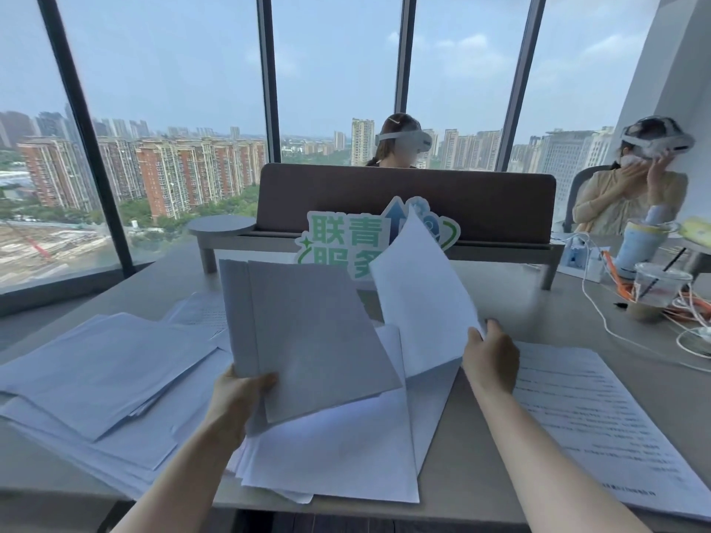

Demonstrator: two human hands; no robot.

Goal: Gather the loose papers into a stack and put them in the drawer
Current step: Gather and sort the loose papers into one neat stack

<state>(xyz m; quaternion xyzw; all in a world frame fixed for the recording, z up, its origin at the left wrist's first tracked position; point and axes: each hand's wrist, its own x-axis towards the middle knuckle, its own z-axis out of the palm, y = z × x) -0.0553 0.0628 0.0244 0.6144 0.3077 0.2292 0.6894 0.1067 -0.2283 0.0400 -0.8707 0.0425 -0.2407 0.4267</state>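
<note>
We pinch a bundle (307,332) in the left hand (240,394) and one sheet (419,298) in the right hand (490,355) — the loose, bowed sheet may slip or crease.

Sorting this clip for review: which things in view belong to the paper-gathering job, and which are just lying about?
Job:
left hand gripping held stack
right hand lifting single sheet
loose papers
printed sheet

Lying about:
green sign
plastic cup
white cable
tall bottle
</note>
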